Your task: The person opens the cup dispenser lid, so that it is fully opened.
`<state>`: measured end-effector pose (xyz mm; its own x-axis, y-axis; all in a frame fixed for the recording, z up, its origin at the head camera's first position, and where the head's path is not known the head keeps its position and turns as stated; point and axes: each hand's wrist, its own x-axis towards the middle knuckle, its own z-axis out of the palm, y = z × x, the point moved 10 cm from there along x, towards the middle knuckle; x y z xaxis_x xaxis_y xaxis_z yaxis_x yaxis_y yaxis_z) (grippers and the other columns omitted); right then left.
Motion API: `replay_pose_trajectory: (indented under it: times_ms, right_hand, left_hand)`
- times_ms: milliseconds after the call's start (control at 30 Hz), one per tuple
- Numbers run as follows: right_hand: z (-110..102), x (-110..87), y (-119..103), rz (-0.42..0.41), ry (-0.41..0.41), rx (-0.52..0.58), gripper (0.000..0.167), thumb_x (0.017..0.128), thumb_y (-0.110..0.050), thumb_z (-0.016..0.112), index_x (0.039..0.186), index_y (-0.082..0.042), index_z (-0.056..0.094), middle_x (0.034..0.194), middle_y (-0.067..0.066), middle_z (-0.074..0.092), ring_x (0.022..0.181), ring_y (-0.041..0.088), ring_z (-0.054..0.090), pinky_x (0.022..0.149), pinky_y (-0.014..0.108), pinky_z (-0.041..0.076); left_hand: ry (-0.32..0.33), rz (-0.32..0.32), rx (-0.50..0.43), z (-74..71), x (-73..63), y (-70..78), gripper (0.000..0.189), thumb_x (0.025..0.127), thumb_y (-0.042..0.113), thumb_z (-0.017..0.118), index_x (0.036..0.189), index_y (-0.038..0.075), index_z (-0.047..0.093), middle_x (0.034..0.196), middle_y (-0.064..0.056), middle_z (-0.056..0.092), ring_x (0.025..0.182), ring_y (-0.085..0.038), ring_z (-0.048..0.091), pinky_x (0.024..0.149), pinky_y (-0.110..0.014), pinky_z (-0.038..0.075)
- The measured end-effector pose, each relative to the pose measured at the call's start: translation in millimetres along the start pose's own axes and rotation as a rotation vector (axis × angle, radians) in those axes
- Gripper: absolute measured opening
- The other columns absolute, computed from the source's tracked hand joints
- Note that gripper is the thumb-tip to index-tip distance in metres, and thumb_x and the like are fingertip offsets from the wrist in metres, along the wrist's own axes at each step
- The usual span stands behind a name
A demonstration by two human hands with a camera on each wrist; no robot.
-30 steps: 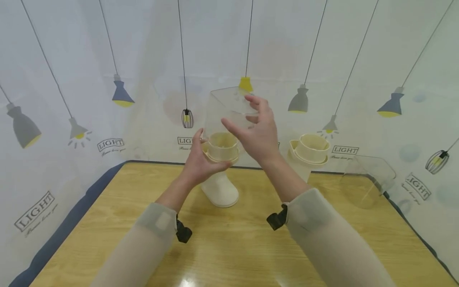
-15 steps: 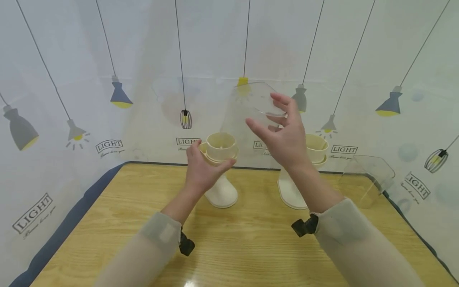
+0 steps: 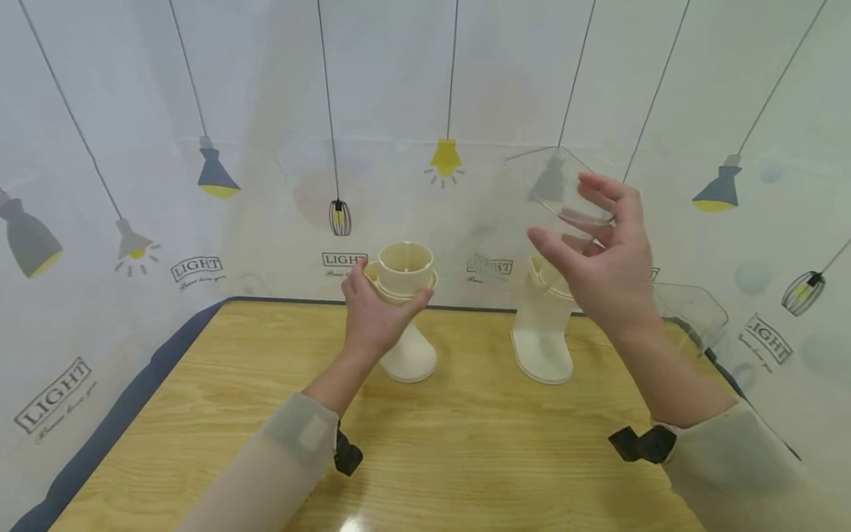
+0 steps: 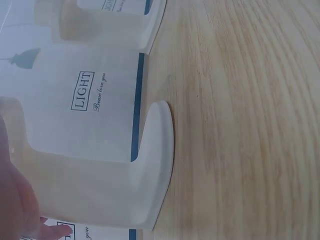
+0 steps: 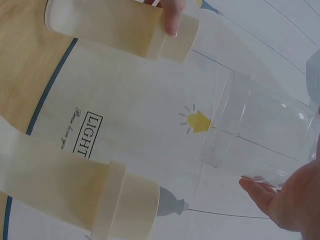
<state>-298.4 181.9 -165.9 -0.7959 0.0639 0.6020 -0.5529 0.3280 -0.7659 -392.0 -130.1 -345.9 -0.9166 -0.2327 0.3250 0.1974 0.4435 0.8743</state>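
Observation:
My left hand (image 3: 377, 314) grips the collar below the round cup-like top of a cream dispenser stand (image 3: 408, 358), with the thumb along its near side. The stand is upright on the table; in the left wrist view its curved foot (image 4: 159, 150) rests on the wood. My right hand (image 3: 612, 258) holds a clear plastic container (image 5: 260, 125) in the air, fingers and thumb curved around it. The container is above a second cream stand (image 3: 541, 351), whose top is partly hidden behind the hand. In the right wrist view, a gap separates container and second stand (image 5: 55, 180).
Another clear container (image 3: 691, 310) stands at the table's back right, partly behind my right arm. The wooden table (image 3: 465, 458) has a dark blue edging cloth behind it. A white backdrop with printed lamps (image 3: 445, 159) rises close behind the stands.
My right hand has lifted the clear container away from above the left stand and carried it right, over the second stand. My left hand stays on the left stand.

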Motion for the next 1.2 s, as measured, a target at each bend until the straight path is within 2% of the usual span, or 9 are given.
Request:
replay_pose_trajectory:
  times_ms: [200,433,500,633,733,800,900,1067,1200]
  right_hand:
    - [-38,-14.3,8,0.01,0.068,-0.061,0.076,0.094,-0.013,0.087,0.158,-0.027,0.048,0.163,-0.002,0.049,0.126,0.011,0.068,0.099,0.014,0.058]
    - [-79,-33.9,27,0.049,0.125,-0.024,0.076,0.092,-0.002,0.085,0.156,-0.023,0.05,0.158,-0.003,0.049,0.121,0.008,0.069,0.089,0.01,0.059]
    - [-91,-39.5,34,0.07,0.133,-0.005,0.078,0.092,0.0,0.084,0.157,-0.023,0.049,0.158,-0.004,0.049,0.121,0.006,0.069,0.085,0.01,0.059]
    - [-112,-50.3,44,0.097,0.154,-0.041,0.08,0.092,0.003,0.083,0.159,-0.023,0.047,0.157,-0.009,0.048,0.121,0.0,0.068,0.08,0.008,0.058]
    - [-127,-57.4,49,0.104,0.17,-0.133,0.08,0.093,0.003,0.081,0.159,-0.024,0.045,0.157,-0.012,0.047,0.12,-0.004,0.066,0.081,0.005,0.056]
    - [-136,-62.5,55,0.12,0.178,-0.077,0.079,0.092,0.006,0.082,0.156,-0.024,0.047,0.156,-0.011,0.048,0.119,-0.003,0.067,0.079,0.006,0.057]
    - [-149,-70.6,63,0.149,0.187,-0.08,0.078,0.091,0.007,0.082,0.153,-0.023,0.047,0.155,-0.012,0.047,0.116,-0.005,0.068,0.08,0.006,0.056]
    - [-167,-82.3,78,0.208,0.181,-0.204,0.079,0.094,0.001,0.082,0.155,-0.028,0.04,0.152,-0.019,0.044,0.108,-0.012,0.066,0.082,0.002,0.053]
    - [-179,-90.9,91,0.256,0.188,-0.268,0.076,0.098,-0.004,0.08,0.156,-0.031,0.038,0.139,-0.023,0.047,0.099,-0.017,0.064,0.081,0.001,0.052]
  left_hand:
    - [-0.02,-0.044,0.002,0.5,1.0,-6.4,0.128,0.076,0.064,0.091,0.172,0.024,0.016,0.16,-0.021,0.033,0.128,-0.038,0.056,0.108,-0.06,0.057]
    - [-0.074,-0.074,-0.044,0.6,4.1,-17.3,0.122,0.079,0.064,0.09,0.172,0.037,0.015,0.16,-0.022,0.033,0.133,-0.04,0.053,0.112,-0.064,0.053]
    - [-0.093,-0.068,-0.063,0.7,5.2,-18.6,0.122,0.08,0.063,0.09,0.173,0.037,0.014,0.16,-0.023,0.034,0.134,-0.04,0.052,0.113,-0.066,0.052]
    - [-0.144,-0.059,-0.071,0.1,7.1,-19.9,0.121,0.083,0.062,0.089,0.174,0.037,0.013,0.161,-0.027,0.035,0.138,-0.043,0.051,0.116,-0.068,0.048]
    - [-0.183,-0.056,-0.07,-0.1,10.1,-22.5,0.12,0.085,0.061,0.088,0.174,0.039,0.011,0.164,-0.029,0.034,0.142,-0.046,0.049,0.12,-0.07,0.043]
    - [-0.205,-0.049,-0.081,-0.4,12.7,-23.9,0.119,0.086,0.06,0.087,0.174,0.04,0.011,0.166,-0.029,0.033,0.146,-0.047,0.047,0.123,-0.07,0.04]
    - [-0.245,-0.028,-0.121,-0.3,16.2,-24.5,0.117,0.088,0.057,0.087,0.175,0.038,0.011,0.17,-0.027,0.031,0.151,-0.046,0.045,0.126,-0.068,0.038]
    - [-0.324,0.004,-0.173,0.7,20.4,-23.4,0.114,0.093,0.053,0.084,0.176,0.033,0.008,0.171,-0.024,0.036,0.153,-0.044,0.045,0.125,-0.066,0.041]
    - [-0.377,0.008,-0.169,1.6,22.7,-24.6,0.111,0.096,0.053,0.08,0.175,0.037,0.005,0.169,-0.024,0.039,0.155,-0.045,0.044,0.124,-0.068,0.041]
